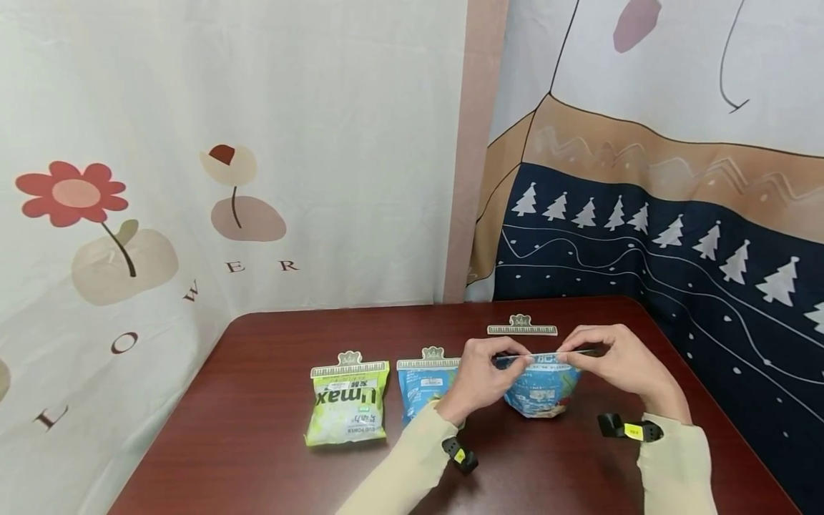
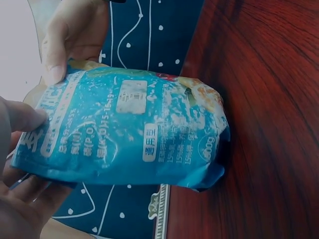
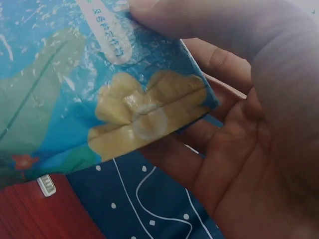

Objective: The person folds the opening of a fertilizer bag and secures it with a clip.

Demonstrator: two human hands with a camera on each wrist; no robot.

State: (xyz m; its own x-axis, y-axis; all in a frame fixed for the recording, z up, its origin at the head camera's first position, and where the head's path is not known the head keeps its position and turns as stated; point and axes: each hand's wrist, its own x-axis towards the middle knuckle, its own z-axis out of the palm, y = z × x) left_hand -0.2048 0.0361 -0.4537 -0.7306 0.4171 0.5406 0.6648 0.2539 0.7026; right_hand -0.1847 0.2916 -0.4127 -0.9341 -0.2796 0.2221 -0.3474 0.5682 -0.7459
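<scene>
My left hand and right hand pinch the top edge of a blue printed plastic bag, one towards each side. In the left wrist view the blue bag hangs with its bottom near or on the tabletop; I cannot tell whether it touches. The right wrist view shows the right thumb over the bag's front, with fingers behind its corner. Just behind the hands lies a loose long sealing clip with a decorated grip.
Left of the hands lie a green bag and a second blue bag, each with a matching clip along its top. My left hand and sleeve partly cover that blue bag. The dark red table meets printed curtains behind and at right.
</scene>
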